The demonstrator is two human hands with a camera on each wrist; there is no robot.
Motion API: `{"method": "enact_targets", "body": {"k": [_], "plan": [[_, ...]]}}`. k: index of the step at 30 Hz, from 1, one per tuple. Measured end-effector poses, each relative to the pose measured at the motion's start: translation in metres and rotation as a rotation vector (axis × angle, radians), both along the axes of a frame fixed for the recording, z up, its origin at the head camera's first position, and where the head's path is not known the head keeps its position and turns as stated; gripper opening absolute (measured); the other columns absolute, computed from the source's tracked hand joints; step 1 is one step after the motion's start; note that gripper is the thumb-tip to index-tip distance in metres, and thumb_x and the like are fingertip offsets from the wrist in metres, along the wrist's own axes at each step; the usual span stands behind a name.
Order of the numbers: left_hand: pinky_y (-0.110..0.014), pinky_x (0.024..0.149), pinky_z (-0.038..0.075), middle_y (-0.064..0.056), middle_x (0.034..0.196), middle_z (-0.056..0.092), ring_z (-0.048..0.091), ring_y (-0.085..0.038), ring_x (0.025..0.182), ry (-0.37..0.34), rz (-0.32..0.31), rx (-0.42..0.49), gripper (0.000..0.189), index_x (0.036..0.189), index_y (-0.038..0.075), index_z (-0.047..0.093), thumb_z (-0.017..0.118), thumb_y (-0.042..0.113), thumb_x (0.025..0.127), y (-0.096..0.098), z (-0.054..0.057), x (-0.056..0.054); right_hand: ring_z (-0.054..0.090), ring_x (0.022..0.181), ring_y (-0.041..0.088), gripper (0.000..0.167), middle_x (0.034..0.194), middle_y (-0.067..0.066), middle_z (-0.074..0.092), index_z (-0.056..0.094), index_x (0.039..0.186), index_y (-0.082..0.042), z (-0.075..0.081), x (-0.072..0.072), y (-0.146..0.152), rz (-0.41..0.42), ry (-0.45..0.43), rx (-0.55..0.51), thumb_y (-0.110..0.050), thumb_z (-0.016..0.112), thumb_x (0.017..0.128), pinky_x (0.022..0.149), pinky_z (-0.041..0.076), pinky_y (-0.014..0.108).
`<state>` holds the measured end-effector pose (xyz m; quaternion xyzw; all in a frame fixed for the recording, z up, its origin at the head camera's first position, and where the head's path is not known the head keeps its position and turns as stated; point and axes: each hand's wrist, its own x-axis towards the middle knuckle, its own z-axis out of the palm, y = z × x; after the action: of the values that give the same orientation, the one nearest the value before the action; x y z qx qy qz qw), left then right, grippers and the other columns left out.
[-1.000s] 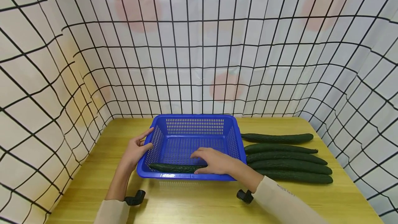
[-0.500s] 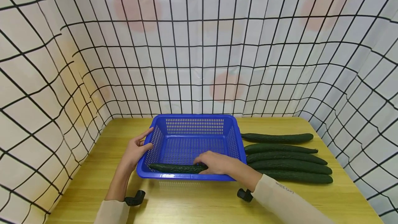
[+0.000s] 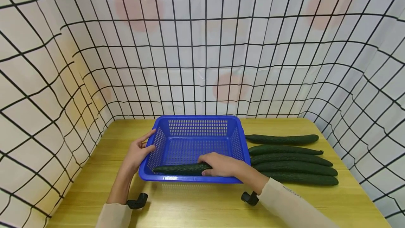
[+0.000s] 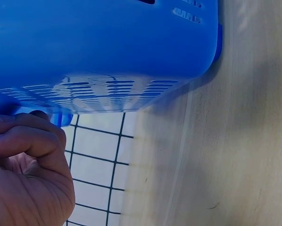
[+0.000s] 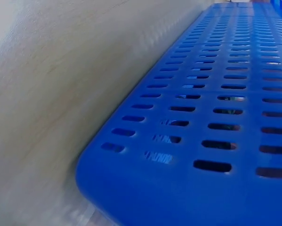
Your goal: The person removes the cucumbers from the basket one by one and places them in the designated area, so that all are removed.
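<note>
A blue plastic basket with slotted walls stands in the middle of the wooden table. My left hand holds its left rim, thumb over the inner side; in the left wrist view the fingers curl at the rim. Inside, along the near wall, lies a long dark green cucumber. My right hand reaches over the near right corner and grips the cucumber's right part, which it hides. In the right wrist view only the basket's slotted outer wall shows, not the hand.
Several more cucumbers lie side by side on the table, right of the basket; one cucumber sits farther back. Black grid netting over white sheeting encloses the back and sides. Dark wrist mounts hang below both forearms.
My right hand has closed its fingers round the cucumber and shifted slightly right. The cucumber's right part now sits a little higher. The left hand and basket stay put.
</note>
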<state>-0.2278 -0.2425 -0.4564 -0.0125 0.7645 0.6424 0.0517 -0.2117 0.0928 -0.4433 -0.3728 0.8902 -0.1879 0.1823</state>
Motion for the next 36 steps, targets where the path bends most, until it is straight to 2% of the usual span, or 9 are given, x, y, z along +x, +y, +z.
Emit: {"method": "enact_targets", "body": {"k": [4,9,13,16,19,24,30,33,36], "plan": [[-0.039,0.065,0.065,-0.029,0.112,0.071,0.076,-0.029,0.079,0.003,0.002,-0.002,0.071,0.157,0.024,0.046,0.064,0.002,0.092,0.0,0.0,-0.001,0.062,0.126,0.021,0.038,0.133,0.005,0.067,0.062,0.135,-0.011,0.0,-0.001,0.002,-0.023,-0.034,-0.047,-0.025,0.066,0.101,0.104,0.054,0.039],[-0.039,0.066,0.065,-0.031,0.117,0.069,0.076,-0.028,0.08,0.005,-0.001,-0.002,0.071,0.157,0.025,0.046,0.064,0.002,0.092,0.001,-0.001,0.0,0.061,0.129,0.022,0.041,0.136,0.005,0.067,0.064,0.136,-0.012,-0.002,-0.001,0.005,-0.067,-0.029,-0.104,-0.036,0.063,0.102,0.106,0.054,0.041],[-0.039,0.066,0.065,-0.032,0.117,0.069,0.076,-0.028,0.081,0.009,-0.001,-0.001,0.071,0.157,0.025,0.046,0.063,0.002,0.092,0.001,-0.001,0.0,0.061,0.131,0.022,0.045,0.138,0.002,0.067,0.066,0.138,-0.016,-0.001,-0.001,0.007,-0.092,0.007,-0.149,-0.044,0.061,0.102,0.107,0.054,0.042],[-0.04,0.067,0.065,-0.032,0.118,0.069,0.076,-0.029,0.082,0.006,-0.004,0.003,0.071,0.157,0.025,0.045,0.063,0.002,0.092,0.001,-0.001,-0.001,0.062,0.129,0.022,0.043,0.136,-0.001,0.068,0.069,0.135,-0.022,0.001,0.0,0.008,-0.092,0.038,-0.178,-0.045,0.064,0.1,0.103,0.056,0.042],[-0.041,0.068,0.065,-0.033,0.121,0.068,0.076,-0.03,0.084,0.004,-0.009,0.014,0.071,0.158,0.025,0.045,0.063,0.002,0.093,0.0,0.0,-0.001,0.066,0.121,0.02,0.039,0.129,-0.003,0.071,0.072,0.131,-0.026,0.003,0.0,0.008,-0.089,0.078,-0.196,-0.046,0.067,0.097,0.092,0.059,0.038],[-0.041,0.068,0.065,-0.032,0.118,0.069,0.076,-0.03,0.084,0.007,-0.01,0.013,0.071,0.158,0.024,0.045,0.063,0.002,0.093,-0.001,0.001,0.0,0.068,0.113,0.018,0.039,0.124,-0.006,0.071,0.072,0.13,-0.027,0.007,0.002,0.011,-0.095,0.16,-0.193,-0.048,0.066,0.097,0.083,0.059,0.033],[-0.04,0.067,0.065,-0.028,0.107,0.072,0.077,-0.029,0.08,-0.008,0.0,0.0,0.073,0.157,0.027,0.046,0.064,0.001,0.091,0.0,-0.001,-0.001,0.067,0.099,0.013,0.04,0.124,-0.006,0.069,0.071,0.132,-0.027,0.017,0.004,0.019,-0.144,0.218,-0.217,-0.046,0.067,0.097,0.067,0.051,0.024],[-0.04,0.067,0.065,-0.028,0.108,0.072,0.077,-0.029,0.08,-0.002,-0.004,0.002,0.073,0.157,0.026,0.046,0.064,0.0,0.09,0.0,-0.002,-0.001,0.067,0.098,0.012,0.039,0.125,-0.006,0.069,0.071,0.131,-0.027,0.026,0.004,0.024,-0.157,0.25,-0.235,-0.044,0.069,0.096,0.068,0.05,0.023],[-0.04,0.067,0.065,-0.028,0.109,0.072,0.077,-0.028,0.081,0.002,-0.008,0.001,0.073,0.157,0.026,0.046,0.063,0.001,0.091,-0.002,-0.002,-0.002,0.067,0.106,0.016,0.039,0.128,-0.005,0.068,0.071,0.131,-0.026,0.035,0.006,0.031,-0.167,0.271,-0.247,-0.042,0.071,0.095,0.075,0.055,0.028]]}}
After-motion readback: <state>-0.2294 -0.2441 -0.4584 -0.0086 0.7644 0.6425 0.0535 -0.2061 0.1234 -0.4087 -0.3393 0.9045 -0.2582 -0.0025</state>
